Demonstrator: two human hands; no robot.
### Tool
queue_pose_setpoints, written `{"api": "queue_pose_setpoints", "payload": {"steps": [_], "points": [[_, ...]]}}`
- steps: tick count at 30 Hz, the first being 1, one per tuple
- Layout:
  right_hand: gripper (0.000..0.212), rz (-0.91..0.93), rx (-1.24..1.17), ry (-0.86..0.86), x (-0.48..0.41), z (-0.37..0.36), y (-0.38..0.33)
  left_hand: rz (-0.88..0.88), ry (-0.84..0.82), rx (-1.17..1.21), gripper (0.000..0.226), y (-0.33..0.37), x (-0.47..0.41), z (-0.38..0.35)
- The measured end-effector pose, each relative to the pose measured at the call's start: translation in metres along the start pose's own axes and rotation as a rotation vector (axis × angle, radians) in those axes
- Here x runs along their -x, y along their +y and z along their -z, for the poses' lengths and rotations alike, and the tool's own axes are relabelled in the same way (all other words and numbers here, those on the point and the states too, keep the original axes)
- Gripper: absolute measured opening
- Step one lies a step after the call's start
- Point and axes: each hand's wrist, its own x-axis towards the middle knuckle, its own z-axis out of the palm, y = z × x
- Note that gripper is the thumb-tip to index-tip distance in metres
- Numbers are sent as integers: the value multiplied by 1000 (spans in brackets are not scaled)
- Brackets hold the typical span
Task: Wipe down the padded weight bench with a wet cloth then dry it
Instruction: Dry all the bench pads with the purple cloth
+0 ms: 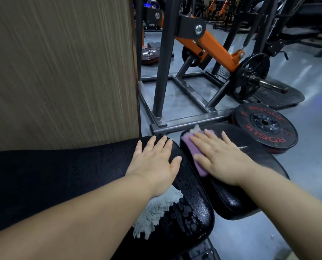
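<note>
Rogue plate [265,126] beside orange-armed machine [208,47].

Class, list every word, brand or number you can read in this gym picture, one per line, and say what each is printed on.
"ROGUE": red, far rim of the black bumper plate lying on the floor.
"ROGUE": red again, near rim of the same plate.
Red numbers at that plate's sides: too blurred to read.
Marking on the upright iron plate: too small to read.

R hand [220,158] flat on purple cloth [197,156] on bench pad [250,154]; L hand [154,162] flat (grey cloth [156,211] under wrist).
</note>
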Motion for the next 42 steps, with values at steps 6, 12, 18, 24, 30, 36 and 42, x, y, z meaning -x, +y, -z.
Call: {"api": "queue_pose_setpoints", "payload": {"steps": [6, 12, 18, 24, 30, 36, 42], "points": [[63, 20, 14, 64, 106, -21, 8, -9, -1, 7, 64, 0, 0, 0], [94, -86, -89, 14, 45, -8, 11, 0, -3, -4, 64, 0, 0, 1], [61, -167, -76, -54, -56, 5, 23, 10, 0, -17, 64, 1, 0, 0], [59, -236, -137, 5, -44, 4, 18, 12, -2, -12, 64, 1, 0, 1], [88, -172, -43, -10, 83, -10, 13, 3, 10, -10, 66, 0, -1, -2], [77, -244, -96, -32, 88, -7, 20, -2, 16, -8, 67, -1, 1, -2], [61, -398, -117, -33, -9, 0, 37, -2, 23, -5, 66, -1, -1, -2]]}}
